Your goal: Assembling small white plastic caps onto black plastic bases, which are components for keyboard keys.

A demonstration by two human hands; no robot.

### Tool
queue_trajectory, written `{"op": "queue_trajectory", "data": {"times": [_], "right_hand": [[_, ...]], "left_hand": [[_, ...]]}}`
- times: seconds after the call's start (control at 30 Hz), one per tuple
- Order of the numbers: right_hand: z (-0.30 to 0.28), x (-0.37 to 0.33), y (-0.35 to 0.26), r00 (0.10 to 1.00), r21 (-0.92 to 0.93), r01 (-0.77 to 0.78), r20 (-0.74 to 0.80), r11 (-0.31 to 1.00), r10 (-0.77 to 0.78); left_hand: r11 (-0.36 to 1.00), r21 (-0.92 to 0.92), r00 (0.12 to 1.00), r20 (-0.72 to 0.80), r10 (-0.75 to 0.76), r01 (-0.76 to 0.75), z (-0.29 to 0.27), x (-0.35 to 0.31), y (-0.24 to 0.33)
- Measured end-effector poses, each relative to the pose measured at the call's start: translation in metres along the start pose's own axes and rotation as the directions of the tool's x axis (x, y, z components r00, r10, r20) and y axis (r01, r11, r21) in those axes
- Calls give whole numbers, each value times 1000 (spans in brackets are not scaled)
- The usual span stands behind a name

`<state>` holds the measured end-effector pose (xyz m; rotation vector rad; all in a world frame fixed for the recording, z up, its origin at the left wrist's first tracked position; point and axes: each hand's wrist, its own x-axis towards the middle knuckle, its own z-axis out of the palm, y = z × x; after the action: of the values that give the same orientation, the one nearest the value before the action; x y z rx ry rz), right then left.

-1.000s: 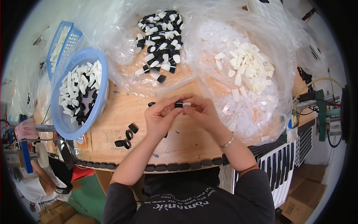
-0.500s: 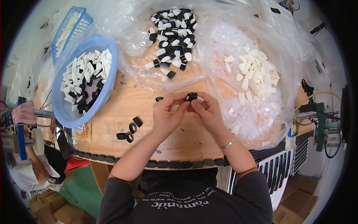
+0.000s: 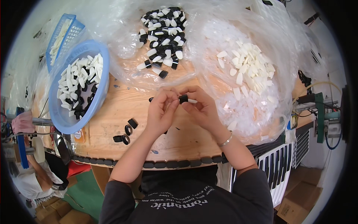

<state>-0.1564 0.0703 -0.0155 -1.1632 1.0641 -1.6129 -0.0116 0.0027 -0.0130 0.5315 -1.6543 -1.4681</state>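
Observation:
My right hand (image 3: 199,108) pinches a small black band with a white tab (image 3: 183,99) above the middle of the table, the tab pointing right into my fingers. Close on its left, my left hand (image 3: 162,108) is closed, thumb against curled fingers; whether it grips anything is hidden. Several loose black rings and bands (image 3: 128,130) lie left of my left forearm. Another black piece (image 3: 151,99) shows just beside my left fingers. Farther off, a heap of black bands with white tabs (image 3: 166,35) rests on clear plastic.
At left stands a blue basin (image 3: 105,80) of white tabs and black pieces, with a blue basket (image 3: 76,27) behind it. Loose white tabs (image 3: 253,65) lie on plastic sheeting (image 3: 209,41) at right. Black pads line the table's near edge (image 3: 177,163). Another person (image 3: 43,173) is at lower left.
The black band has turned in my right fingers, its white tab now showing more. My left fingertips have drawn back slightly to the left. The whole view has shifted a little.

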Motion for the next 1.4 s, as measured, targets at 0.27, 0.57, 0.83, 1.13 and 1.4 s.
{"op": "queue_trajectory", "data": {"times": [0.27,0.57,0.83,1.13,1.4], "right_hand": [[8,0,-9,965,-14,31,-261,999,-34],[-1,-6,-12,931,-616,231,-85,753,-355],[0,-4,-13,873,-722,367,51,586,-485],[2,1,-24,912,-578,377,95,724,-399],[2,-2,-25,958,-525,212,-56,824,-282]], "left_hand": [[975,-208,995,-57,-88,74,9,-5,-14],[955,-262,990,52,-130,139,5,-2,-11],[953,-259,986,96,-139,159,3,-6,-15],[943,-304,989,-17,-150,138,6,-4,-10],[745,564,920,72,385,-356,8,0,-4]]}}
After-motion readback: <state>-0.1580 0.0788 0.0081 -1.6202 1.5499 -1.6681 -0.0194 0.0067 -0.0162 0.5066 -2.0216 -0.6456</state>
